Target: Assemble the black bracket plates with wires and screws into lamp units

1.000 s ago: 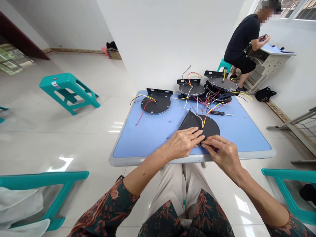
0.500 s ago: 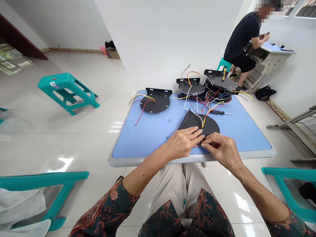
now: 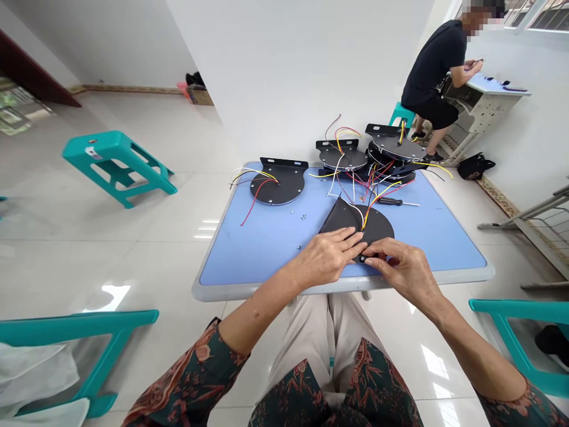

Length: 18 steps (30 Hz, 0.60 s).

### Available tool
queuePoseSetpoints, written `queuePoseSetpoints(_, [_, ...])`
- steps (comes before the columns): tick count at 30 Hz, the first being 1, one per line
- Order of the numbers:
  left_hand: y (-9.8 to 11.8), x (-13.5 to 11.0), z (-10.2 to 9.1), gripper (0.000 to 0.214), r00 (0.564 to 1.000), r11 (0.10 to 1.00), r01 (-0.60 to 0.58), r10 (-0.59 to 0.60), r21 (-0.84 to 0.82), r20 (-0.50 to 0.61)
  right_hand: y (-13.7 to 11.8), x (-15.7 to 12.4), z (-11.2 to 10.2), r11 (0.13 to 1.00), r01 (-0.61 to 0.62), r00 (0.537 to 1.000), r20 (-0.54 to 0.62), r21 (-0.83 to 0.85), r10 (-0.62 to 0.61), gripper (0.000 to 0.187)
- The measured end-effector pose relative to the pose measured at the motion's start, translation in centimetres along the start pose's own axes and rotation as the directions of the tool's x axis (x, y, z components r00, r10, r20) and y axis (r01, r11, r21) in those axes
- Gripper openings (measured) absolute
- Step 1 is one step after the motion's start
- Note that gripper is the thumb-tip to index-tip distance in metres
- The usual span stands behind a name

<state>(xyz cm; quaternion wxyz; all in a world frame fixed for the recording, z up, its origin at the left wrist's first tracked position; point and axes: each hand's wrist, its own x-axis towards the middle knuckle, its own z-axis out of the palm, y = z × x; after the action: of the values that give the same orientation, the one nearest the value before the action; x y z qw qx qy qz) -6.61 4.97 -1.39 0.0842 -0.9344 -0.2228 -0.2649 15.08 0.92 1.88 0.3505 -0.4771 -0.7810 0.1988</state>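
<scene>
A black round plate (image 3: 377, 222) with a straight bent flange lies on the blue table in front of me. Red, yellow and white wires rise from its centre. Across its near left part my left hand (image 3: 331, 255) rests flat, fingers stretched out. My right hand (image 3: 398, 261) is at the near edge, thumb and index finger pinched about a small screw (image 3: 363, 259). Several loose screws (image 3: 303, 217) lie left of the plate. Beyond it, a screwdriver (image 3: 395, 201) with a black handle lies on the table.
Another wired black plate (image 3: 278, 185) lies at the table's far left. Several more are stacked at the back right (image 3: 398, 148), their wires tangled. The wall stands behind the table (image 3: 240, 255). Green stools (image 3: 118, 160) are around, and a person (image 3: 438, 71) sits at another desk.
The right fingertips have shifted slightly, and the screw head between them now shows. My left hand stays flat on the plate. The whole view has moved slightly.
</scene>
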Motion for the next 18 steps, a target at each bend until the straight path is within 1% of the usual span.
queuePoseSetpoints(3, [0.0,0.0,0.0,0.038,1.000,1.000,0.009,-0.009,-0.013,0.014,-0.3,-0.1,0.3,0.998,0.064,0.998,-0.014,-0.023,-0.064,0.012])
queuePoseSetpoints(5, [0.0,0.0,0.0,0.038,1.000,1.000,0.013,-0.013,-0.020,0.022,-0.5,0.0,0.4,0.996,0.078,0.997,-0.012,-0.050,-0.078,0.014])
queuePoseSetpoints(11, [0.0,0.0,0.0,0.036,1.000,1.000,-0.009,0.009,0.005,-0.024,0.0,0.2,0.7,0.994,0.039,0.999,0.013,-0.104,-0.038,0.016])
queuePoseSetpoints(13, [0.0,0.0,0.0,0.036,0.999,1.000,-0.015,0.015,0.013,-0.032,-0.3,0.5,0.5,0.993,0.027,0.999,0.021,-0.119,-0.024,0.013])
queuePoseSetpoints(15, [-0.1,0.0,0.0,0.037,0.999,1.000,-0.017,0.018,0.014,-0.037,-1.5,0.5,-0.1,0.993,0.019,1.000,-0.010,-0.119,-0.020,0.009])
queuePoseSetpoints(17, [-0.1,0.0,0.1,0.037,0.998,1.000,-0.022,0.022,0.006,-0.055,-3.7,0.1,-1.3,0.998,0.036,0.997,-0.067,-0.050,-0.039,0.019])
queuePoseSetpoints(18, [-0.2,-0.1,0.2,0.037,0.997,1.000,-0.024,0.024,0.003,-0.070,-5.1,-0.4,-2.1,0.996,0.070,0.996,-0.062,0.048,-0.067,0.027])
